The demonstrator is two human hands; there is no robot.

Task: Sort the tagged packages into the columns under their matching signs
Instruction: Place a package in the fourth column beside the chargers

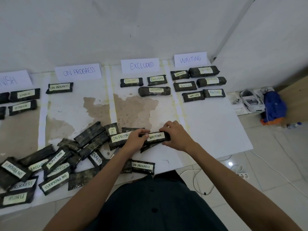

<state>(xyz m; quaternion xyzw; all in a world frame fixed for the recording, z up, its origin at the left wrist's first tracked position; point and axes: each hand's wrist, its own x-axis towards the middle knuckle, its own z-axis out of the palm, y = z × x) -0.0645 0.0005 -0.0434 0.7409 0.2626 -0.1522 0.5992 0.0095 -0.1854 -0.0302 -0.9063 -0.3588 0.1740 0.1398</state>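
Note:
Both hands hold one dark package tagged WAITING [156, 136] just above the sheet. My left hand [135, 139] grips its left end and my right hand [176, 135] grips its right end. Four paper signs stand along the wall: FINISH [11, 80], ON PROGRESS [79, 72], EXCLUDED [141, 65] and WAITING [190, 59]. Several tagged packages lie under the WAITING sign [194, 96], three under EXCLUDED [154, 91], one under ON PROGRESS [59, 87] and several under FINISH [23, 107]. A loose pile of unsorted packages [55, 164] covers the near left of the sheet.
The white sheet [216, 130] on the floor has brown stains in the middle columns. At the right stand a white headset [250, 100] and a blue bag [274, 107]. White cables and a power strip [242, 175] lie on the tiles at the near right.

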